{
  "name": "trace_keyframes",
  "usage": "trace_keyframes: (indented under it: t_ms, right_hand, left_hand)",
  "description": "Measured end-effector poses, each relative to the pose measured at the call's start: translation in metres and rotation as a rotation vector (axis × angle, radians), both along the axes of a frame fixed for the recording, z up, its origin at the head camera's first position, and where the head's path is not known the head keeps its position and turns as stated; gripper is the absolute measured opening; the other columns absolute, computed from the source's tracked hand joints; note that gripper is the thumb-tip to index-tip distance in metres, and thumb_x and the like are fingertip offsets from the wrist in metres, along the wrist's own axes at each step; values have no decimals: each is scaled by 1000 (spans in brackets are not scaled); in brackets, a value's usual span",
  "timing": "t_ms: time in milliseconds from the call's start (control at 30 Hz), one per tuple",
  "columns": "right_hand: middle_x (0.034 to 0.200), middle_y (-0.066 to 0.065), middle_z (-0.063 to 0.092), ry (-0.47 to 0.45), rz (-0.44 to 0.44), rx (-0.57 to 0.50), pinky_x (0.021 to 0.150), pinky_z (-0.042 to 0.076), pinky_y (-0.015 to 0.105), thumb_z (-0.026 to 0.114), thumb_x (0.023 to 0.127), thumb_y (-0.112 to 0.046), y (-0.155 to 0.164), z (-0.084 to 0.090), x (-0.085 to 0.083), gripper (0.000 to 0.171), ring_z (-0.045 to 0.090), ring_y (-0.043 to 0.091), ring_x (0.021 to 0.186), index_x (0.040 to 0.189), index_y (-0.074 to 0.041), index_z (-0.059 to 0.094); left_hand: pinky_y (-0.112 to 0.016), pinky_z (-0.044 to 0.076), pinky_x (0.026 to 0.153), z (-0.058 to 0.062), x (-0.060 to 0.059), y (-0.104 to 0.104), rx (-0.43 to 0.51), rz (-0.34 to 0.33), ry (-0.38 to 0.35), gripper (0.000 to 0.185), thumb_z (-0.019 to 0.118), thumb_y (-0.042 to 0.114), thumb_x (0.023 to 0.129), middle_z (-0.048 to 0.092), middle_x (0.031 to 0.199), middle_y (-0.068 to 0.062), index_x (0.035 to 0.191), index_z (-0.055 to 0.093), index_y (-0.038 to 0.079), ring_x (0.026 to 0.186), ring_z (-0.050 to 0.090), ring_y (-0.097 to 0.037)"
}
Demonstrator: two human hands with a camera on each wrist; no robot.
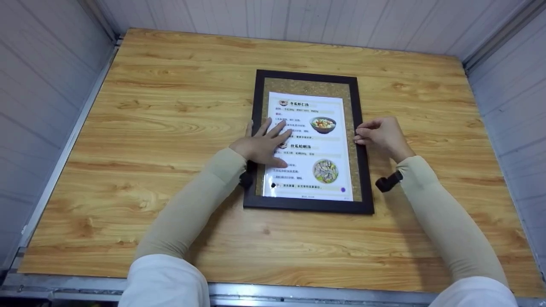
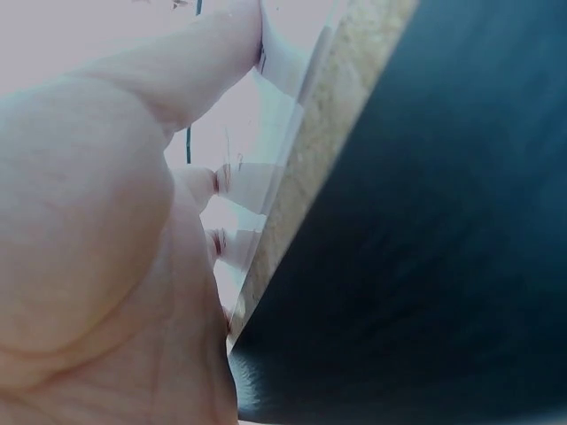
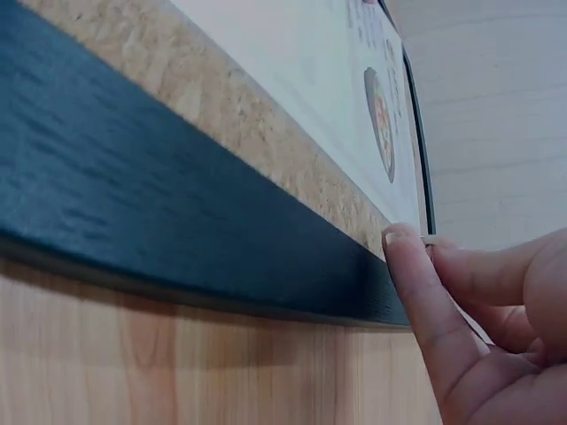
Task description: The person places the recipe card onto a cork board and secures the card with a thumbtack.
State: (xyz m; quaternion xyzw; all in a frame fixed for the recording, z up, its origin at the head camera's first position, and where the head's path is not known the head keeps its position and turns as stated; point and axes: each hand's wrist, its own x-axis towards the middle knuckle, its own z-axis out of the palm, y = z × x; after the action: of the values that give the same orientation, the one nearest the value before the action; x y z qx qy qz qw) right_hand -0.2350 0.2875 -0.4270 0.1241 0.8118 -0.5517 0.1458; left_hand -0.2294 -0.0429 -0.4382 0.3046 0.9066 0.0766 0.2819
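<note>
White sleeves (image 1: 164,279) fill the bottom of the head view, giving way to tan forearm covers, each with a small black wrist camera (image 1: 388,182) strapped on. Between the arms, near the middle of the wooden table (image 1: 149,106), lies a black-framed cork board (image 1: 366,179), flat and rectangular, its grainy tan cork (image 1: 307,84) showing as a band inside the smooth dark frame. A white printed menu sheet (image 1: 307,153) with text and two round pictures of dishes covers most of the cork. The left hand (image 1: 265,145) lies flat on the sheet's left half, fingers straight and spread, pressing it down. The right hand (image 1: 384,134) sits at the frame's right edge with its fingers curled, the fingertips (image 3: 400,243) touching the black rim; whether it pinches something small there cannot be told. Pale panelled walls (image 1: 42,85) close in the glossy, strongly grained tabletop on three sides, and a metal rail (image 1: 298,292) runs along its near edge.
</note>
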Motion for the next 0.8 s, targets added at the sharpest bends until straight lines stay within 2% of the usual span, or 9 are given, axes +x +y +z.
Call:
trace_keyframes:
  t_ms: [133, 267, 400, 567, 667, 800]
  right_hand:
    - [97, 20, 59, -47, -15, -104, 75, 52, 34, 58, 88, -7, -2, -1, -1, 33, 65, 20, 74, 115, 11, 54]
    - [89, 14, 55, -107, -92, -302, 68, 53, 29, 53, 90, -7, -4, 0, -3, 33, 59, 15, 67, 117, 13, 51]
    - [82, 10, 52, -146, -173, -538, 59, 50, 26, 50, 92, -8, -5, 0, -5, 25, 52, 15, 64, 108, 11, 54]
    - [79, 13, 54, -201, -214, -779, 60, 50, 27, 46, 93, -9, -7, -1, -8, 21, 55, 20, 68, 92, 8, 57]
    - [80, 15, 57, -236, -222, -848, 65, 51, 28, 49, 92, -7, -9, -3, -9, 17, 57, 22, 71, 91, 8, 58]
    - [78, 14, 59, -263, -212, -843, 65, 50, 28, 56, 88, -3, -14, -7, -12, 10, 58, 21, 71, 93, 6, 57]
  left_hand:
    - [-60, -18, 95, 1, 0, 0, -6, 0, 0, 93, 45, 70, 77, -19, 149, 5, 145, -6, 31, 132, -24, -26]
    - [-60, -17, 96, 1, 0, 0, -11, 2, 2, 94, 46, 70, 77, -19, 149, 5, 145, -6, 31, 132, -23, -26]
    - [-60, -17, 96, 1, 0, 0, -16, 7, 0, 94, 46, 70, 76, -19, 149, 6, 145, -6, 32, 132, -23, -26]
    - [-60, -17, 96, 1, 0, 0, -19, 4, 4, 94, 45, 71, 76, -19, 149, 6, 145, -6, 32, 132, -23, -26]
    - [-60, -16, 96, 0, -1, 0, -19, 5, 6, 94, 45, 71, 76, -19, 149, 6, 145, -6, 33, 132, -23, -26]
    - [-60, -17, 96, 0, -1, 0, -22, 5, 4, 94, 44, 72, 76, -19, 149, 5, 144, -7, 33, 132, -23, -26]
